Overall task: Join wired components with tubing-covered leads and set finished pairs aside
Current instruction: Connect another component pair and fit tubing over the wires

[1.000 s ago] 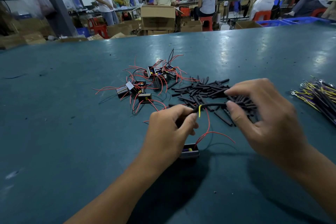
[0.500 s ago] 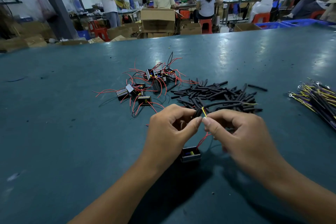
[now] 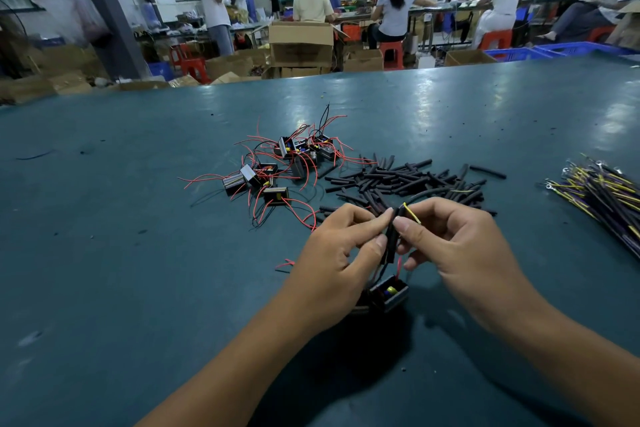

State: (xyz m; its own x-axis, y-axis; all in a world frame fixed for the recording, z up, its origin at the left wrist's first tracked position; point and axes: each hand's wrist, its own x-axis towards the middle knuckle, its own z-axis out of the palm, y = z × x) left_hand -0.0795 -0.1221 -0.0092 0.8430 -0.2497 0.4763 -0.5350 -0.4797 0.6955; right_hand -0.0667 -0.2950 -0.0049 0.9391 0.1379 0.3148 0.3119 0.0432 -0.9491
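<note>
No legible text, label, brand, number or sign appeared anywhere in the workshop scene; any markings on the cardboard boxes and small components were too blurred or small to read.

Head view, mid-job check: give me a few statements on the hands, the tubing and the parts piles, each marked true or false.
1. Both hands pinch the black tube. True.
2. The left hand rests flat and empty on the table. False: its fingers pinch the tube.
3. The loose tubing pile lies beyond the hands. True.
4. The yellow-and-black lead bundle lies at the left edge. False: it lies at the right.
5. A small black component sits below the right hand's fingertips. True.
</note>
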